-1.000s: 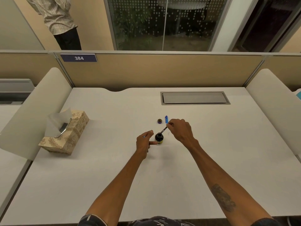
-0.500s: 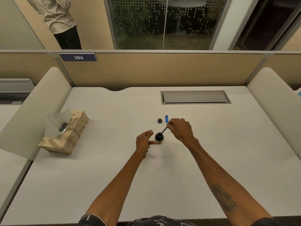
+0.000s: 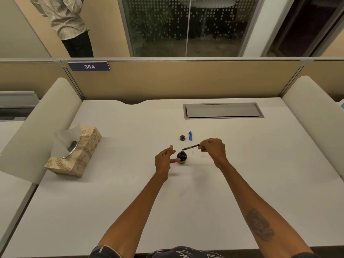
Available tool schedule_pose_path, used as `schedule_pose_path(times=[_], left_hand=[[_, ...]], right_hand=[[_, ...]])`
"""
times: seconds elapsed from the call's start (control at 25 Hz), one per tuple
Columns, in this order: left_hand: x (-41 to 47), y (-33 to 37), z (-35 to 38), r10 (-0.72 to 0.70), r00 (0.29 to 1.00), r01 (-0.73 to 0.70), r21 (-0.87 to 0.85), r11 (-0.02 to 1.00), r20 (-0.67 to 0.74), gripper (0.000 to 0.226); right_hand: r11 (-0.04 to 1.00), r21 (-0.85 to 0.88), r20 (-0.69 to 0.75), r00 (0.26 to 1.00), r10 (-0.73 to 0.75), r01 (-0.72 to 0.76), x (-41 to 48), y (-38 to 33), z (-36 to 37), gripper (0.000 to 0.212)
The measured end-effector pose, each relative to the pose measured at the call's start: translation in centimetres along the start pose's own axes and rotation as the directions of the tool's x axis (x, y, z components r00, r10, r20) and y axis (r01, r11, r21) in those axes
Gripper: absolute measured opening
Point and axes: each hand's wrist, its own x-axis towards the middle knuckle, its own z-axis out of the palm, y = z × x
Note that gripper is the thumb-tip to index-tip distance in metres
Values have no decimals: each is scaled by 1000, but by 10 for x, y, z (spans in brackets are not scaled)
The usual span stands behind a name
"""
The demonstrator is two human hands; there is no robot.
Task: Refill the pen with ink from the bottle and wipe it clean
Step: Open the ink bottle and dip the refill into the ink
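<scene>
A small dark ink bottle [image 3: 182, 157] stands uncapped on the white desk [image 3: 260, 174]. My left hand [image 3: 164, 161] steadies it, with one finger against its side and the other fingers spread. My right hand [image 3: 213, 148] pinches the back end of the thin dark pen [image 3: 190, 147], which is held nearly level just above and to the right of the bottle mouth, tip pointing left. The bottle's cap [image 3: 182, 137] and a blue pen cap [image 3: 190, 136] lie just beyond the bottle.
A patterned tissue box [image 3: 78, 157] with a tissue sticking up sits at the left. A grey cable hatch [image 3: 223, 110] lies in the desk at the back. Padded dividers flank both sides. A person [image 3: 68, 25] stands behind the partition.
My right hand has lifted the pen out of the bottle and drawn it up and to the right, tilting it nearly level. The left hand's fingers have spread a little.
</scene>
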Motion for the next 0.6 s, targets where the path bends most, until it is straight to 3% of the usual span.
schedule_pose_path(times=[0.2, 0.6], left_hand=[[-2, 1, 4, 27, 1000, -27, -16, 999, -5, 39], [-5, -3, 18, 113, 990, -112, -11, 994, 88, 29]], right_hand=[[868, 362, 209, 937, 281, -341, -6, 15, -13, 10], [568, 592, 536, 806, 253, -572, -20, 39, -8, 14]])
